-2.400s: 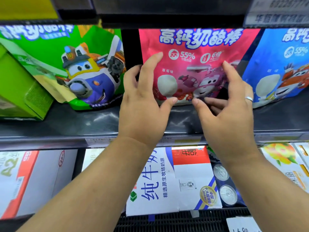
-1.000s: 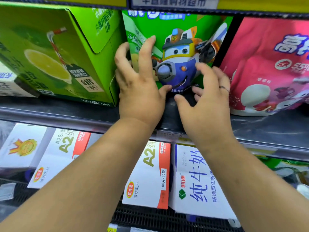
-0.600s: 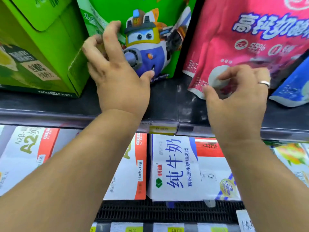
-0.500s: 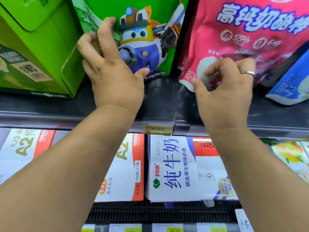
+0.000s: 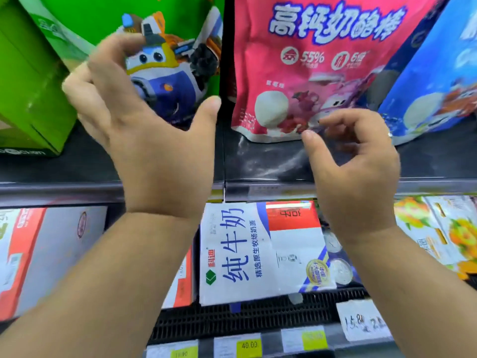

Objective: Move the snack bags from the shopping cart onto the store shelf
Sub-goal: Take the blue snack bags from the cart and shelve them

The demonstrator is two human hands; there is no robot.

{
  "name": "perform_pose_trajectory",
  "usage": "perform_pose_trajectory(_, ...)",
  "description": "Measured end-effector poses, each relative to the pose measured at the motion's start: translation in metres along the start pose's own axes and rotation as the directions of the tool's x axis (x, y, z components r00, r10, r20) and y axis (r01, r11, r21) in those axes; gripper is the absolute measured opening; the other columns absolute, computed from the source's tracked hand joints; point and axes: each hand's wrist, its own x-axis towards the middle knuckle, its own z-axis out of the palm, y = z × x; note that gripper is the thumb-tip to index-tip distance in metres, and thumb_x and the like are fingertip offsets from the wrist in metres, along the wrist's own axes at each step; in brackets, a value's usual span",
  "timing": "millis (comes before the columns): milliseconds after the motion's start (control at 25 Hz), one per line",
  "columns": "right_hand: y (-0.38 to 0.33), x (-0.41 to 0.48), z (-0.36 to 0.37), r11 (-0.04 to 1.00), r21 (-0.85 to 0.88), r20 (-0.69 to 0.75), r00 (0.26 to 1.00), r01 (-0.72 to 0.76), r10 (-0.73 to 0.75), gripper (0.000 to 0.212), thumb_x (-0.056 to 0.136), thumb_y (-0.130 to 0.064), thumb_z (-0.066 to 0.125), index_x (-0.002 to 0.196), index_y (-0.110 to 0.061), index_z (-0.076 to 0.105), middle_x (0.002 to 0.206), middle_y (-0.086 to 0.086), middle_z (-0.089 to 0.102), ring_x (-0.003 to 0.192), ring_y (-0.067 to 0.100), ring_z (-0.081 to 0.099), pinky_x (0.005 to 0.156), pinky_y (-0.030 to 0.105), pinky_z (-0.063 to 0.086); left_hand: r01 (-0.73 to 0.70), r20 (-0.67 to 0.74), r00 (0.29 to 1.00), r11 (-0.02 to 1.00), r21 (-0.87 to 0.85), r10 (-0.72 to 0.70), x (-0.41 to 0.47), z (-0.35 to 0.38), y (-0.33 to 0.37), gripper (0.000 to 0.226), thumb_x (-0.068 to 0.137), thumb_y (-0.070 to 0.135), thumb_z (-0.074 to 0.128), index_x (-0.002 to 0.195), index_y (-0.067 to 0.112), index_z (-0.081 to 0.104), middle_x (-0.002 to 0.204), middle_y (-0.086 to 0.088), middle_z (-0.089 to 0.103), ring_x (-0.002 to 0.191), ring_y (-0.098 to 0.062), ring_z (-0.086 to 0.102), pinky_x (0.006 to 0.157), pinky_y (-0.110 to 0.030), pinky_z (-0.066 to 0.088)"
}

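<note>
The left hand (image 5: 147, 146) and right hand (image 5: 357, 174) are hovering loosely open and empty over the shelf (image 5: 260, 164) front edge, before the green bag (image 5: 178, 81) and pink bag (image 5: 322, 60).

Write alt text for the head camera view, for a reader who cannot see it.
The left hand and right hand, both empty, hover before a shelf holding a green bag, pink bag and blue bag; milk cartons below.

The left forearm (image 5: 93, 277) reaches up from 7 o'clock, the right forearm (image 5: 410, 280) from 5 o'clock. The left grip (image 5: 149, 151) is spread, thumb toward 2 o'clock, fingers blurred. The right grip (image 5: 358, 174) is loosely curled, holding nothing.
</note>
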Motion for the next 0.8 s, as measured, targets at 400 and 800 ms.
perform_pose_trajectory(400,0.093,0.046,-0.078,0.969,-0.180,-0.158,0.977,-0.171,0.143,0.028,0.077,-0.015,0.070,0.103,-0.012,0.061,0.119,0.018,0.047,0.087,-0.016,0.044,0.091,0.012,0.040,-0.188,0.228,0.957,0.982,0.019,0.179,-0.064,0.068,0.074,0.071,0.066,0.032,0.089,0.125,0.009,0.055,0.130,-0.018,0.044,0.116,-0.032,0.047,0.099,-0.026,0.028)
perform_pose_trajectory(800,0.109,0.061,-0.062,0.957,-0.241,0.005,0.985,-0.164,0.170,0.016,0.081,-0.030,0.068,0.094,-0.023,0.061,0.119,0.010,0.041,0.077,0.027,0.060,0.084,0.043,0.053,-0.333,0.260,0.926,0.914,0.230,0.272,-0.039,0.088,0.063,0.071,0.078,0.042,0.079,0.114,0.032,0.019,0.135,-0.020,0.040,0.115,-0.038,0.045,0.097,-0.037,0.036)
